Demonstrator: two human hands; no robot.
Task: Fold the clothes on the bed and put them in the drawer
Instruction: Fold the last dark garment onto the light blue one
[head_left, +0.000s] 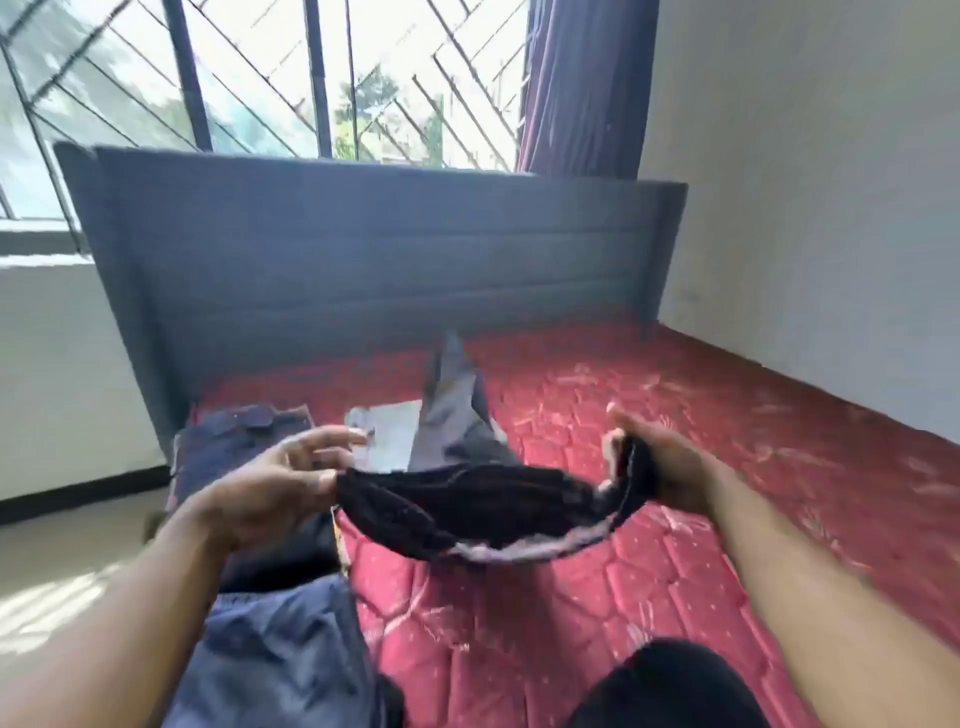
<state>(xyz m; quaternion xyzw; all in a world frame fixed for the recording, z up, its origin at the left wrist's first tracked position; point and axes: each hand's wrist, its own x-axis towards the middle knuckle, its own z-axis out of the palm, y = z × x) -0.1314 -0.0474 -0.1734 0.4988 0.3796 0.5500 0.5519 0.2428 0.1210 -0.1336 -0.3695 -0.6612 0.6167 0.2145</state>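
Both hands hold a small black lacy garment stretched in the air between them, above the red quilted mattress; the left hand pinches one end of it between thumb and the side of a finger, its other fingers spread loose and half open; the right hand is curled closed around the opposite end, the cloth bunched inside the fist; the garment sags in the middle, and a pale lilac edge shows along its lower hem; the picture is blurred, so finer detail of the fabric cannot be made out. Behind it on the mattress lies a grey garment, partly rumpled upward, resting over a flat, paler grey piece; a dark blue folded garment sits at the left edge of the bed, near the grey padded headboard; closer to the camera, below the left forearm, lies blue denim-like cloth; a barred window and a purple curtain stand behind the headboard; no drawer is in view.
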